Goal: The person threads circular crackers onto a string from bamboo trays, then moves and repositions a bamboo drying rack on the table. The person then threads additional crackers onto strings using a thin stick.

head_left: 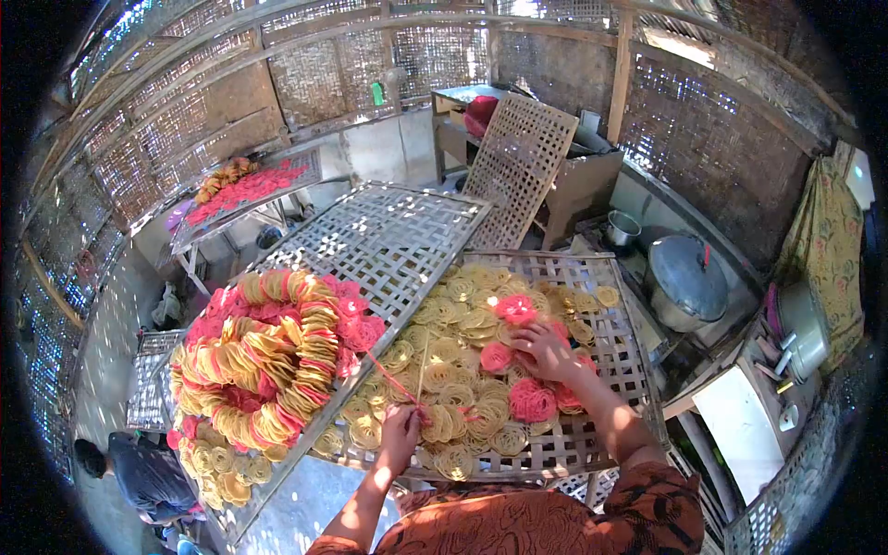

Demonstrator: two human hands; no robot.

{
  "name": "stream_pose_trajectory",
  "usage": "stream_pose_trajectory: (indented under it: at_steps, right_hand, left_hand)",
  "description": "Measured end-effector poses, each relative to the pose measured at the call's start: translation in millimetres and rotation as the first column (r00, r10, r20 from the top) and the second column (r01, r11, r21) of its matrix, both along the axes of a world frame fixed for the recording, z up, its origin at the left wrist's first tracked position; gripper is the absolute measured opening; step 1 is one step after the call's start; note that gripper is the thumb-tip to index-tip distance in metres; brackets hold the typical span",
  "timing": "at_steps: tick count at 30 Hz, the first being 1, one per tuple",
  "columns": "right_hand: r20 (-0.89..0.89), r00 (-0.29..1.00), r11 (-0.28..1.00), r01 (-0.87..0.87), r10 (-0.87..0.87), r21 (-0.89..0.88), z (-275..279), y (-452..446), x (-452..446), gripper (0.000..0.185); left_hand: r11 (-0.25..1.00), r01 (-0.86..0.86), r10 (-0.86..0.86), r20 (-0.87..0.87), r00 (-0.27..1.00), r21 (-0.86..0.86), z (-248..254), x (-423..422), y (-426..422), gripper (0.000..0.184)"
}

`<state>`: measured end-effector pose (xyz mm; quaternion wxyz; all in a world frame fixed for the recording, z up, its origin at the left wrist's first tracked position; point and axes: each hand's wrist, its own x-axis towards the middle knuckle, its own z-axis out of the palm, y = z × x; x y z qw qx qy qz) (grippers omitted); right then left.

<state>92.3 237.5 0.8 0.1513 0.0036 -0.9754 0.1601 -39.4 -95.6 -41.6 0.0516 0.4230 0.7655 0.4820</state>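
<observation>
My left hand (400,435) is closed around a pink string (393,373) near the front of the slatted bamboo tray (601,444). A thin pale stick (424,365) rises beside that hand. Yellow coiled crackers (446,423) lie right against its fingers. Over the tray's right half, my right hand (546,353) has its fingers stretched out on a patch of pink coiled crackers (532,400). Whether a cracker is under those fingertips is hidden.
On the left, a second bamboo rack (370,222) overlaps the tray and bears threaded rings of yellow and pink crackers (277,356). A person (153,476) is low at left. Another rack leans behind (523,153). Lidded pot (686,277) stands at right.
</observation>
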Motion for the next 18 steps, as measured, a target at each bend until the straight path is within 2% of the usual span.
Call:
stream_pose_trajectory:
  at_steps: [1,2,3,5,6,9,10,13,14,17,18]
  right_hand:
    - [-0.036,0.997,0.995,0.067,-0.064,0.069,5.8,2.0,9.3,0.027]
    - [-0.073,0.989,0.982,0.137,-0.128,0.131,10.5,-1.0,21.1,0.026]
    - [-0.113,0.975,0.960,0.209,-0.190,0.189,16.5,-4.2,31.3,0.025]
    - [-0.119,0.972,0.972,0.213,-0.201,0.101,27.6,-18.7,23.2,0.027]
    - [-0.128,0.974,0.976,0.200,-0.188,0.085,16.0,-25.9,15.7,0.027]
    - [-0.082,0.988,0.983,0.137,-0.127,0.126,-21.4,-53.9,-2.8,0.027]
    - [-0.060,0.993,0.981,0.109,-0.100,0.161,-27.6,-54.6,-8.0,0.028]
    - [0.154,0.982,0.994,0.102,-0.108,0.050,-29.4,-20.1,5.2,0.029]
    - [0.115,0.970,0.974,0.221,-0.214,-0.048,-12.1,-20.3,21.0,0.028]
    - [0.505,0.752,0.901,0.410,-0.424,0.145,47.5,-15.6,30.5,0.031]
    - [0.326,0.839,0.898,0.431,-0.435,0.086,47.0,-9.0,24.7,0.032]
  left_hand:
    - [0.999,-0.008,0.007,0.033,0.999,0.047,-1.5,-0.5,3.7,0.012]
    - [0.996,0.020,-0.013,-0.076,0.997,0.092,16.9,1.7,7.3,0.016]
    - [0.995,0.001,0.001,-0.014,1.000,0.103,14.5,2.4,12.7,0.016]
    - [0.991,-0.044,0.031,0.110,0.993,0.123,7.5,5.8,27.6,0.016]
    - [0.991,-0.027,-0.012,0.288,0.958,0.131,24.0,13.1,35.2,0.011]
    - [0.993,0.097,-0.086,-0.168,0.982,0.061,44.2,19.1,55.1,0.012]
    - [0.974,0.095,-0.093,-0.017,0.996,0.208,42.7,21.0,65.3,0.013]
    - [0.969,0.079,-0.103,0.091,0.991,0.233,54.7,21.3,67.9,0.015]
    - [0.961,0.081,-0.114,0.115,0.987,0.263,50.8,15.9,66.7,0.017]
    - [0.973,0.085,-0.133,0.221,0.966,0.214,62.5,13.0,60.3,0.019]
    - [0.976,0.110,-0.168,0.324,0.931,0.189,75.2,18.7,59.9,0.019]
